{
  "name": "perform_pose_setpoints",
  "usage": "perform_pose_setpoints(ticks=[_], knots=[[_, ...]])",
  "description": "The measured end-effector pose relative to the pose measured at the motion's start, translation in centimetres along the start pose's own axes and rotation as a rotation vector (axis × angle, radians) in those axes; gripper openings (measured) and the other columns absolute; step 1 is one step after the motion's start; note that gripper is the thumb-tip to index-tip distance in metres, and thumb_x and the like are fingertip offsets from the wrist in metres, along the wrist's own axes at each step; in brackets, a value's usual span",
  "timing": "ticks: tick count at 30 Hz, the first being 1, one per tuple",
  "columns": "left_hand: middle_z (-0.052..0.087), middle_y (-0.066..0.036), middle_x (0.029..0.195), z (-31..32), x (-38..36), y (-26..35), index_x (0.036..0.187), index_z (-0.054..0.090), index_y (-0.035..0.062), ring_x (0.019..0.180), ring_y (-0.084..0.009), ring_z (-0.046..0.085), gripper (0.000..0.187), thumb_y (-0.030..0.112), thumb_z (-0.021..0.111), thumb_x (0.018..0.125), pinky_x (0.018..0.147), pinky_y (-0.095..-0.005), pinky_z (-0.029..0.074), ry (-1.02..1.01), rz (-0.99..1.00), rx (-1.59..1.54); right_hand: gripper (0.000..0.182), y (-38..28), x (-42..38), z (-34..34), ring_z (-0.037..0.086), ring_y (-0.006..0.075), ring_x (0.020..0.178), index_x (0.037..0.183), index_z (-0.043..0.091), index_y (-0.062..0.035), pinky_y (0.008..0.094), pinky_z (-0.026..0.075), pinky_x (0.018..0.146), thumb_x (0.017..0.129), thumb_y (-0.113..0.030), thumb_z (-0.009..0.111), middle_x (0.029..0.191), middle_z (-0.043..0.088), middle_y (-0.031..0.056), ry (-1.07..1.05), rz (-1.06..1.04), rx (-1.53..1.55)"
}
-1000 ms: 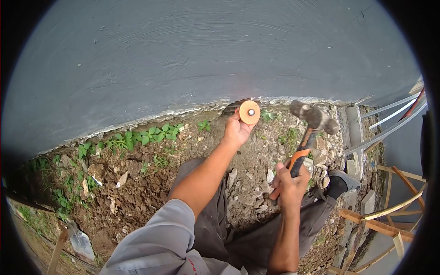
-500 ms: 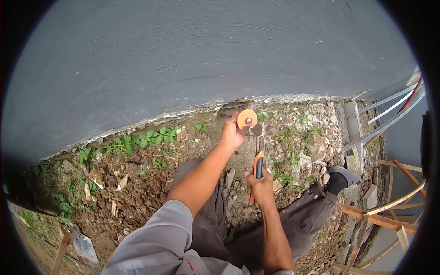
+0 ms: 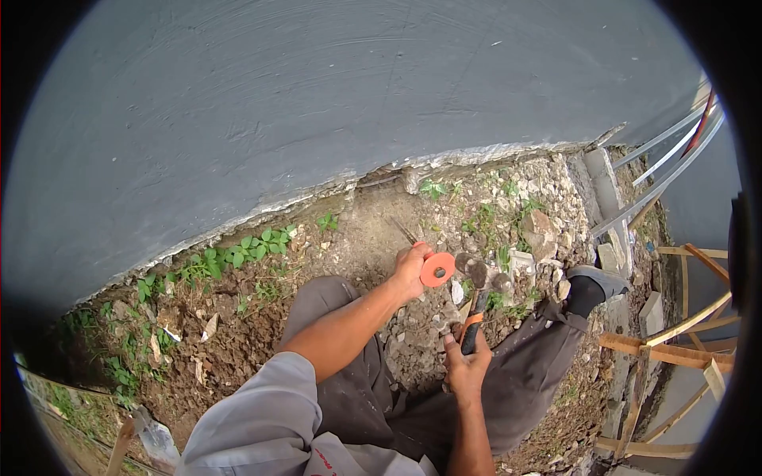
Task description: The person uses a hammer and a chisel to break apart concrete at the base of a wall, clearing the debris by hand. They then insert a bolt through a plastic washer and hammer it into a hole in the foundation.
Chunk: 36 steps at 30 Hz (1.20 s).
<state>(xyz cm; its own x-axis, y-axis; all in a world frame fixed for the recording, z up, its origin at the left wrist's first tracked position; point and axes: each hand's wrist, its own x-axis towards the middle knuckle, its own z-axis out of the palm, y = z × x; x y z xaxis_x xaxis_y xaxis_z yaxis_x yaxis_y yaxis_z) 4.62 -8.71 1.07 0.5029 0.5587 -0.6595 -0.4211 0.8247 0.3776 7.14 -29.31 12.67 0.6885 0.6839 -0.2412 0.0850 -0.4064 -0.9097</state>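
My left hand (image 3: pixel 409 271) is closed around a chisel (image 3: pixel 406 231) with a round orange hand guard (image 3: pixel 444 277). The chisel's thin dark shaft points up and left, toward the foot of the wall, its tip apart from the wall. In my right hand (image 3: pixel 467 366) is a hammer (image 3: pixel 470 333) with a black and orange handle. Its dusty metal head (image 3: pixel 482 273) is up, just right of the guard, with a small gap visible between them.
A grey wall (image 3: pixel 357 87) rises ahead, with a hollow (image 3: pixel 379 181) at its broken lower edge. Green plants (image 3: pixel 250 247), loose soil (image 3: pixel 226 337) and stones (image 3: pixel 540 232) cover the ground. Wooden strips (image 3: pixel 675 353) and metal channels (image 3: pixel 663 186) are at right. My shoe (image 3: pixel 601 279) rests near rubble.
My left hand has drawn the chisel down and away from the wall's hollow, tilting its guard. My right hand has moved slightly right and down with the hammer, its head now apart from the chisel.
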Motion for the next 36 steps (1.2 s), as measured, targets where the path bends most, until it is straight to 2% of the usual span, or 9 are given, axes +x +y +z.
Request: perform_pose_setpoints(ticks=[2,9,13,16,20,27,29,31,36], knots=[[0.059,-0.007,0.084,-0.8,1.1,0.9,0.091,0.056,0.0064,0.077,-0.021,0.06,0.008,0.014,0.055,0.089,0.071,-0.0407,0.053,0.029,0.113,-0.007,0.012,0.5,0.3,-0.5,0.042,0.005,0.061,0.086,0.057,-0.0012,0.0229,0.036,0.056,0.083,-0.005,0.067,0.067,0.047,-0.004,0.073,-0.276,-0.025],[0.062,-0.006,0.09,-3.3,3.1,5.3,0.093,0.056,0.0076,0.083,-0.0214,0.062,0.011,0.018,0.052,0.092,0.076,-0.0409,0.053,-0.008,0.131,-0.325,0.022,-4.6,0.8,0.2,0.043,0.0055,0.048,0.078,0.051,-0.0036,0.0235,0.036,0.043,0.09,-0.016,0.064,0.061,0.049,-0.0011,0.037,-0.076,0.214],[0.064,-0.008,0.095,-3.5,2.7,6.3,0.099,0.057,0.0071,0.087,-0.0241,0.062,0.018,0.022,0.047,0.095,0.083,-0.0432,0.052,-0.081,0.175,-0.449,0.019,-9.4,2.1,1.9,0.046,0.0145,0.05,0.081,0.043,-0.0017,0.0287,0.044,0.05,0.095,-0.013,0.051,0.06,0.047,0.0065,0.098,-0.789,0.431],[0.064,-0.008,0.096,-3.0,1.6,7.2,0.1,0.057,0.0078,0.089,-0.0238,0.061,0.018,0.021,0.047,0.095,0.085,-0.043,0.051,-0.068,0.163,-0.45,0.019,-8.6,4.5,5.2,0.046,0.0153,0.053,0.081,0.042,-0.0023,0.0309,0.043,0.05,0.095,-0.013,0.049,0.062,0.048,0.0077,0.215,-0.915,0.405],[0.063,-0.011,0.099,-3.5,2.2,6.3,0.102,0.056,0.0072,0.09,-0.0254,0.062,0.017,0.02,0.046,0.095,0.085,-0.0442,0.052,0.017,0.047,-0.343,0.025,-0.7,7.1,8.5,0.041,0.0099,0.051,0.063,0.052,-0.0036,0.0311,0.033,0.048,0.084,-0.01,0.065,0.056,0.046,-0.0019,-0.226,-0.169,-0.302],[0.064,-0.011,0.101,-3.8,2.0,7.6,0.102,0.057,0.0083,0.092,-0.0263,0.063,0.02,0.023,0.046,0.095,0.085,-0.0445,0.053,-0.07,0.111,-0.37,0.021,-6.6,3.0,4.2,0.044,0.0075,0.05,0.076,0.048,-0.0042,0.0247,0.039,0.047,0.087,-0.01,0.064,0.059,0.048,-0.0003,-0.073,-0.333,0.163],[0.065,-0.011,0.101,-4.1,2.1,7.9,0.101,0.059,0.0084,0.093,-0.0266,0.064,0.022,0.024,0.045,0.094,0.086,-0.0447,0.053,-0.059,0.131,-0.406,0.014,-9.8,3.4,3.4,0.049,0.0133,0.055,0.082,0.043,-0.0018,0.03,0.045,0.047,0.092,-0.003,0.052,0.068,0.049,0.0086,-0.045,-0.826,0.25],[0.065,-0.011,0.101,-3.3,0.9,8.5,0.101,0.059,0.0079,0.093,-0.0271,0.063,0.023,0.024,0.046,0.093,0.085,-0.0448,0.053,0.018,0.141,-0.413,0.017,-10.7,3.9,4.8,0.049,0.0177,0.058,0.084,0.041,-0.0024,0.0303,0.042,0.057,0.093,-0.01,0.053,0.069,0.055,0.0103,0.086,-0.901,0.564],[0.065,-0.011,0.102,-3.6,0.8,7.7,0.103,0.059,0.0078,0.093,-0.0282,0.063,0.024,0.025,0.045,0.093,0.086,-0.0457,0.052,-0.025,0.098,-0.37,0.027,-0.1,7.3,7.8,0.043,0.0138,0.052,0.071,0.049,-0.0009,0.0328,0.039,0.051,0.086,-0.018,0.065,0.057,0.048,0.0042,-0.343,-0.085,-0.357]])
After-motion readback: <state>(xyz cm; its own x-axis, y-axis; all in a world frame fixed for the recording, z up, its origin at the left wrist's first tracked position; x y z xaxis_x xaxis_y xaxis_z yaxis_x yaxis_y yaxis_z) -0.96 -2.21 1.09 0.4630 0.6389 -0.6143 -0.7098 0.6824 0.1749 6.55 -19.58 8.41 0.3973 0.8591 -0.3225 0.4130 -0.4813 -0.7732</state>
